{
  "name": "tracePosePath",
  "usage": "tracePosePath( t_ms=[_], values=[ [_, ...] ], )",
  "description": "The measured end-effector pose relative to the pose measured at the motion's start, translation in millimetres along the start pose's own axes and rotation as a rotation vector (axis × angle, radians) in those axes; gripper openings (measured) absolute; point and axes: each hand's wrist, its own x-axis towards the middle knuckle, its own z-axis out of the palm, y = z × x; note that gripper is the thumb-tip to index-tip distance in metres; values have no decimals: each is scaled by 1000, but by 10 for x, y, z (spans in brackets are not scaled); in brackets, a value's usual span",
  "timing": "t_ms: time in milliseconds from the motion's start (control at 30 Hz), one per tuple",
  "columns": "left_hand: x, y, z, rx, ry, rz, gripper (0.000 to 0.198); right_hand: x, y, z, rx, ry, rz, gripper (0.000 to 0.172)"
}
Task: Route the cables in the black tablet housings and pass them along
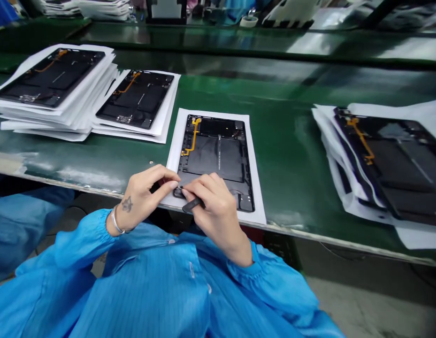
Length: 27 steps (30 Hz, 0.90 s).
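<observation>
A black tablet back housing (214,159) with an orange flex cable (194,136) lies face down on a white sheet (257,188). My right hand (214,211) is shut on a black pen-shaped tool (193,204), and its fingertips meet the housing's lower left corner. My left hand (147,192) is curled beside it, with its fingertips at a small dark part (178,191) on that corner. I cannot tell whether the left hand grips that part.
Two more housings on white sheets, a tall stack (52,77) and a lower one (136,98), stand to the left on the green table (284,155). Another pile (386,159) lies at the right. A second bench runs behind, and the table's near edge passes under my wrists.
</observation>
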Motion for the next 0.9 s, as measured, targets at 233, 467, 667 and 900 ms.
tracePosePath(
  t_ms=[233,467,667,900],
  values=[
    [6,31,8,35,8,23,7,3,3,-17,37,1,14,17],
    [18,28,17,-1,-23,41,4,0,5,-13,31,5,-2,17],
    [23,23,4,82,-61,105,4,5,16,0,-14,5,-22,17],
    [47,-35,-71,247,-149,230,7,-76,21,-84,-107,47,-84,14]
  ],
)
